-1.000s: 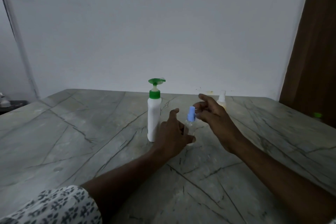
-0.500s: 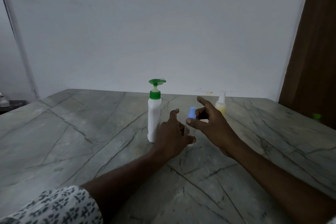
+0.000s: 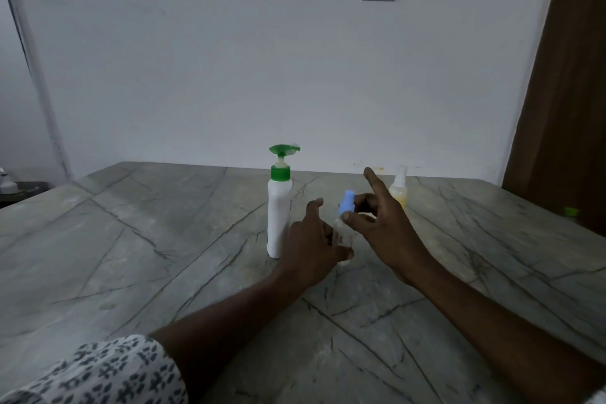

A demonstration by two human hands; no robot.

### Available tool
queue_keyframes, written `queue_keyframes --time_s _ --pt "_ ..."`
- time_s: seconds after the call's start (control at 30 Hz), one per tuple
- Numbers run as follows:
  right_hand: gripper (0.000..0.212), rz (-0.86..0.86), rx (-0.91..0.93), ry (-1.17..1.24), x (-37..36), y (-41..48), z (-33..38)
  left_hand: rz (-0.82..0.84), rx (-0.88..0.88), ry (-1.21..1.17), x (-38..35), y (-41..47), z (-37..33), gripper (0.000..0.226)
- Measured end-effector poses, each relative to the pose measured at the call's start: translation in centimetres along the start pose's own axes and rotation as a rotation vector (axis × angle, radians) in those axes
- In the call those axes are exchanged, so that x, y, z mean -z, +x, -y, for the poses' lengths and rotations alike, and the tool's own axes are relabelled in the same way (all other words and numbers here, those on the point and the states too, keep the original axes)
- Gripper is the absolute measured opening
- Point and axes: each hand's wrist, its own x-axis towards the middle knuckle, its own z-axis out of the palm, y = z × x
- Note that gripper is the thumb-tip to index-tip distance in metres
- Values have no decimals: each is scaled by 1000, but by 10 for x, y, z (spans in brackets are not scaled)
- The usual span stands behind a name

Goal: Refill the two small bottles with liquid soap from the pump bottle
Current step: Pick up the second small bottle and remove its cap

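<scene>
The left grip (image 3: 311,246) curls round a small clear bottle (image 3: 342,234), which stands on the bench (image 3: 131,256) about midway between its left and right edges. The right grip (image 3: 387,229) pinches that bottle's blue cap (image 3: 347,203) between thumb and a bent finger, forefinger raised. The cap tilts; whether it is free of the neck cannot be told. Just left of the left grip stands the white pump bottle (image 3: 279,216) with its green pump. A second small bottle (image 3: 398,193), yellowish, stands behind the right grip near the far edge. A patterned sleeve (image 3: 108,374) shows at the near left corner.
</scene>
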Motion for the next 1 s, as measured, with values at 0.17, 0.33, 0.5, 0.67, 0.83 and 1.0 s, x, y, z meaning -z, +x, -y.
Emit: queue_keyframes --time_s 0.17,0.33,0.5,0.67,0.83,1.0 --pt "78 -124 88 155 14 11 17 0 -2 -5 1 0 0 103" --pt "55 -251 229 278 47 17 44 11 -15 -18 5 -2 -1 102" --pt "49 -193 287 -73 66 12 40 25 -17 -51 6 -4 -1 98" --pt "53 76 150 -705 43 4 1 9 -22 -64 3 -4 0 98" --pt "60 268 28 -1017 28 12 -14 8 -20 -56 1 -2 3 99" --pt "71 289 -17 -957 30 15 -22 16 -26 -42 1 -1 4 104"
